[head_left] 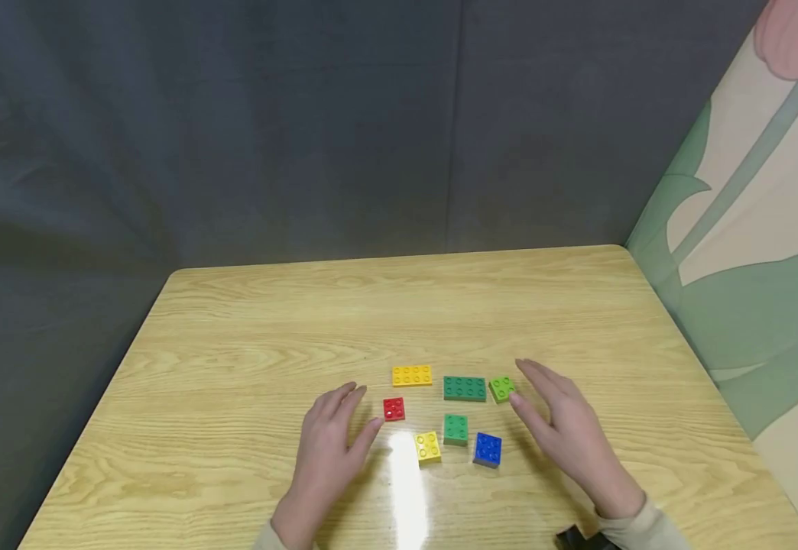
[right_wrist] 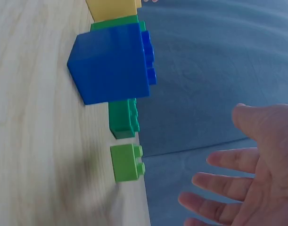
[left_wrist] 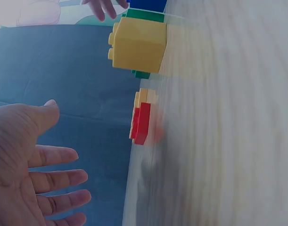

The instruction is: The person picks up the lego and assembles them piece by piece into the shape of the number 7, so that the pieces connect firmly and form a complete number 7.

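Observation:
My left hand (head_left: 330,451), fingers spread and holding nothing, hovers left of the small red brick (head_left: 394,409). My right hand (head_left: 571,431) is likewise empty, its fingers apart, just right of the lime green brick (head_left: 501,389). Between the hands lie a long yellow brick (head_left: 411,376), a long dark green brick (head_left: 464,388), a square green brick (head_left: 455,429), a square yellow brick (head_left: 428,448) and a square blue brick (head_left: 488,450). In the left wrist view the palm (left_wrist: 16,165) is clear of the red brick (left_wrist: 142,123). The right wrist view shows the blue brick (right_wrist: 111,63) nearest the camera.
The wooden table (head_left: 234,328) has a dark curtain (head_left: 316,130) behind it and along its left side. On the right is a wall with a flower pattern (head_left: 770,305). A black object (head_left: 581,539) shows at the bottom edge, by the right sleeve (head_left: 647,528).

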A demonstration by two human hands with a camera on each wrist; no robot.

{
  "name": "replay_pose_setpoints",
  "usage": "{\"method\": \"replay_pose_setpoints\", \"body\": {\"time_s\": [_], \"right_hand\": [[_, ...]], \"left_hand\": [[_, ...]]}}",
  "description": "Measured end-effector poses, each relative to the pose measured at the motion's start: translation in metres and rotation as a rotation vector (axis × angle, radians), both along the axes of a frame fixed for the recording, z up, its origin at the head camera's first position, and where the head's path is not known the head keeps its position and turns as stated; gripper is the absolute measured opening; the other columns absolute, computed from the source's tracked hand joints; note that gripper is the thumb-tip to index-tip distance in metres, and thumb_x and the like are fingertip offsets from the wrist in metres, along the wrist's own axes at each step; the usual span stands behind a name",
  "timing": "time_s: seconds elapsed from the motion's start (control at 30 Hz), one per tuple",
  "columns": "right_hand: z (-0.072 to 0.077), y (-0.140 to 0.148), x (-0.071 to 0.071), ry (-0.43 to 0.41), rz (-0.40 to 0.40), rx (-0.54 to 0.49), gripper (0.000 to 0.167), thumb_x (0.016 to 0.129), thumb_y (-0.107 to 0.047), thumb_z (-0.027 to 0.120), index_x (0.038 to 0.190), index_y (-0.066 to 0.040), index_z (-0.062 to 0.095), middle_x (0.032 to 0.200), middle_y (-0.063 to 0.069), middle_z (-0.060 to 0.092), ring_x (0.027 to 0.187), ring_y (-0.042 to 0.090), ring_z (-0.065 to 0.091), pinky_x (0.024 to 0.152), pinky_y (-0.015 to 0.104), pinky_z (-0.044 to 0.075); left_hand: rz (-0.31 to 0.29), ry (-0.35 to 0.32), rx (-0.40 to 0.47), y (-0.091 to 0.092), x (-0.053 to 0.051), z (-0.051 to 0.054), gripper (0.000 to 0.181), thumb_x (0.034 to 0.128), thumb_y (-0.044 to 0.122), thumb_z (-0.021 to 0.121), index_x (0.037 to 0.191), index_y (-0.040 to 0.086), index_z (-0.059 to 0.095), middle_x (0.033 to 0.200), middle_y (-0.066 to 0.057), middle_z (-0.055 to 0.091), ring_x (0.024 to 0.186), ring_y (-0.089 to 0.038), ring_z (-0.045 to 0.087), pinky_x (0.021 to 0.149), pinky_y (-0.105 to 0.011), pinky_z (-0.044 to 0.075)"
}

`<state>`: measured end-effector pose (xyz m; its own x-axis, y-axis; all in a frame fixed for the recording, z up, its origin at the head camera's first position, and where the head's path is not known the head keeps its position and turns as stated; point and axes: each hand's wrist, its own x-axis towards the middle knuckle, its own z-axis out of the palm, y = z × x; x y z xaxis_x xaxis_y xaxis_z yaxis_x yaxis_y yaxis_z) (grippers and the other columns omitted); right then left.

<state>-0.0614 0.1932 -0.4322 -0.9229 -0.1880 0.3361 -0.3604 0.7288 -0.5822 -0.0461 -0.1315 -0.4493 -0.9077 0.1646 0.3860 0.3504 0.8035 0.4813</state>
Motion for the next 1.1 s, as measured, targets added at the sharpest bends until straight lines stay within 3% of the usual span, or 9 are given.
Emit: {"method": "replay_pose_setpoints", "body": {"time_s": [0.63,0.83,1.1], "right_hand": [[-0.005,-0.011,0.000,-0.047,0.036,-0.032,0.046,0.096,-0.021,0.063,0.134,0.003,0.053,0.132,0.025,0.055,0.122,0.043,0.051,0.098,0.060,0.041],[-0.005,-0.013,0.001,-0.070,0.044,-0.038,0.046,0.096,-0.021,0.063,0.132,0.005,0.054,0.131,0.025,0.056,0.119,0.042,0.054,0.096,0.058,0.044],[-0.005,-0.016,0.000,-0.081,0.057,-0.038,0.042,0.096,-0.022,0.064,0.128,0.005,0.057,0.124,0.020,0.062,0.113,0.037,0.059,0.093,0.055,0.048]], "left_hand": [[-0.040,-0.013,0.003,0.012,0.003,-0.008,0.048,0.0877,0.039,0.071,0.122,0.007,0.065,0.122,-0.011,0.063,0.113,-0.029,0.057,0.095,-0.053,0.043],[-0.055,-0.046,0.007,0.014,0.004,-0.010,0.048,0.0900,0.044,0.067,0.121,0.008,0.065,0.121,-0.009,0.064,0.113,-0.028,0.058,0.095,-0.052,0.044],[-0.096,-0.043,0.038,0.016,0.004,-0.011,0.045,0.0890,0.040,0.069,0.121,0.008,0.065,0.118,-0.006,0.065,0.111,-0.026,0.058,0.094,-0.051,0.045]]}}
